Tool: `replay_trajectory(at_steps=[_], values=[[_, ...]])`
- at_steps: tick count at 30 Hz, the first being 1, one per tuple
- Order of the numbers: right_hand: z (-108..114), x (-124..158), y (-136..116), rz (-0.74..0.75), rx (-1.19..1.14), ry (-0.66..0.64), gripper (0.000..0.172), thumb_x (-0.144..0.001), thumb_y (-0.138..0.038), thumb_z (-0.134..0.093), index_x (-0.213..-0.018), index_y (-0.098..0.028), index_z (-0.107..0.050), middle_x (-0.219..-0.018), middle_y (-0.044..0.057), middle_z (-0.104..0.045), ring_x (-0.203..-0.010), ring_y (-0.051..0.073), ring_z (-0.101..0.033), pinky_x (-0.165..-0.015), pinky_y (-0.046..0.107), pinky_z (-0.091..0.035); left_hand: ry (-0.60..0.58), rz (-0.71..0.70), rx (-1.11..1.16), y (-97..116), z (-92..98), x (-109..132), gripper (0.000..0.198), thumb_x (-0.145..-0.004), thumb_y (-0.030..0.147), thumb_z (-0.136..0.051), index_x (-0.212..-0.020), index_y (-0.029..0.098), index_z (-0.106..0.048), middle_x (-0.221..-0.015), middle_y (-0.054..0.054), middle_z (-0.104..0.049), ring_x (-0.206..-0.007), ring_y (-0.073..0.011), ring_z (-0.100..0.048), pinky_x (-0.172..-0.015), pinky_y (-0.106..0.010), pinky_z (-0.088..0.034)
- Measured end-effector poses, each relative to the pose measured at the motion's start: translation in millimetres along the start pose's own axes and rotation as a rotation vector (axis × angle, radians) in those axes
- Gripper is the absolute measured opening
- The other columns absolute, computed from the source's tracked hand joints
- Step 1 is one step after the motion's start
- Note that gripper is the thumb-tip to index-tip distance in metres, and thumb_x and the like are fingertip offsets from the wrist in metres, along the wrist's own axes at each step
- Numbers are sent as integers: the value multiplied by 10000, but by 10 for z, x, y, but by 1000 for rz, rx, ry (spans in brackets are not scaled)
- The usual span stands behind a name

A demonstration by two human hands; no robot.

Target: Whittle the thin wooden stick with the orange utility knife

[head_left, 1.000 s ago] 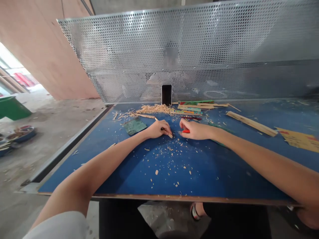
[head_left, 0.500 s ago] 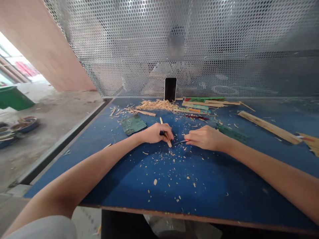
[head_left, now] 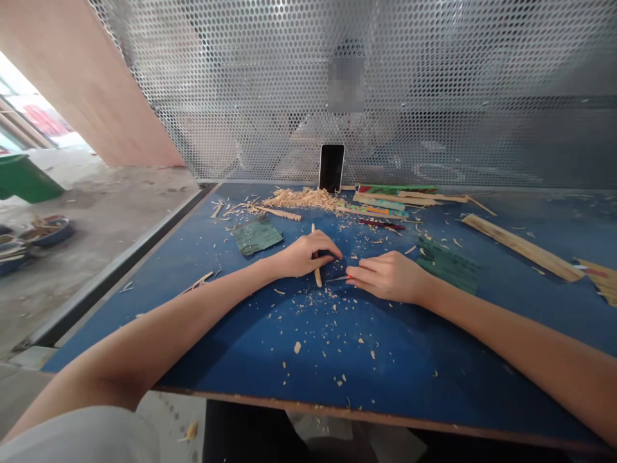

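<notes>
My left hand [head_left: 313, 253] is closed over a thin pale wooden stick [head_left: 318, 278], whose two ends stick out beyond the hand. Its index finger and thumb reach toward the right. In my right hand [head_left: 385, 276] is a small knife [head_left: 336, 279]; the narrow blade points left at the near end of the stick, and the fingers hide most of the handle. I cannot tell whether the blade touches the wood. Small wood chips [head_left: 332, 308] lie scattered beneath both hands on the blue tabletop [head_left: 231, 354].
A phone [head_left: 331, 168] stands upright against the perforated metal panel [head_left: 270, 96], behind a heap of shavings [head_left: 303, 199]. Green sandpaper sheets [head_left: 258, 236] lie on both sides. Wooden strips [head_left: 409, 199] and a longer slat [head_left: 523, 247] are at the back and right.
My right hand has shifted slightly left with the knife. The fingers of my left hand have lifted and stretched to the right, and the stick has tilted a little. The camera view has moved slightly.
</notes>
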State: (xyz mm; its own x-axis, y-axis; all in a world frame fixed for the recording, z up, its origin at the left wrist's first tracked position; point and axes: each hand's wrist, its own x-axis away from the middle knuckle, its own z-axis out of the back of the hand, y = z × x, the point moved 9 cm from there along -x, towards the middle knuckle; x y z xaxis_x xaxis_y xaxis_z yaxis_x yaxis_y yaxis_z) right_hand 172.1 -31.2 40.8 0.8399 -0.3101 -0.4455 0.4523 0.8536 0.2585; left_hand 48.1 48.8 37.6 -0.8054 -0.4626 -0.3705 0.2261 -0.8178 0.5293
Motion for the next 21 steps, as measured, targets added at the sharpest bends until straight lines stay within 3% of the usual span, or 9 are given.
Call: replay_trajectory(at_steps=[2, 5, 8, 13, 21], values=[[-6, -10, -10, 0, -27, 0, 278, -1111, -344, -501, -1039, -196, -726, -703, -7, -633, -581, 117, -580, -529, 305, -306, 13, 3, -141, -38, -41, 5, 307, -1029, 203, -489, -1253, 196, -699, -1314, -130, -700, -1313, -249, -585, -1210, -493, -412], [-17, -13, -20, 1, -56, -9, 279, -1109, -348, -502, -1043, -204, -732, -701, -6, -638, -574, 114, -574, -531, 298, -310, -34, 54, -332, -153, -134, 38, 518, -1010, 152, -410, -1520, 158, -499, -1585, -162, -501, -1576, -294, -342, -1324, -552, -222], [-13, -9, -26, 0, -41, -7, 277, -1107, -352, -510, -1025, -207, -732, -682, -10, -628, -560, 116, -560, -526, 307, -301, -147, 46, -433, -207, -244, 75, 562, -1054, 181, -317, -1610, 116, -367, -1669, -154, -411, -1652, -301, -169, -1357, -541, -96], [-22, -35, -77, 14, 29, -8, 273, -1107, -348, -513, -1020, -204, -729, -685, -7, -639, -560, 124, -564, -530, 328, -301, -215, 113, -479, -266, -232, 102, 576, -1083, 235, -272, -1649, 142, -323, -1748, -123, -293, -1671, -283, -60, -1360, -505, -92], [-24, -62, -121, 25, 46, -17, 260, -1108, -331, -512, -1039, -205, -729, -663, -7, -617, -563, 123, -562, -528, 320, -282, -219, 124, -457, -239, -208, 85, 591, -1072, 223, -287, -1661, 192, -331, -1757, -87, -288, -1666, -224, -129, -1363, -476, -80]])
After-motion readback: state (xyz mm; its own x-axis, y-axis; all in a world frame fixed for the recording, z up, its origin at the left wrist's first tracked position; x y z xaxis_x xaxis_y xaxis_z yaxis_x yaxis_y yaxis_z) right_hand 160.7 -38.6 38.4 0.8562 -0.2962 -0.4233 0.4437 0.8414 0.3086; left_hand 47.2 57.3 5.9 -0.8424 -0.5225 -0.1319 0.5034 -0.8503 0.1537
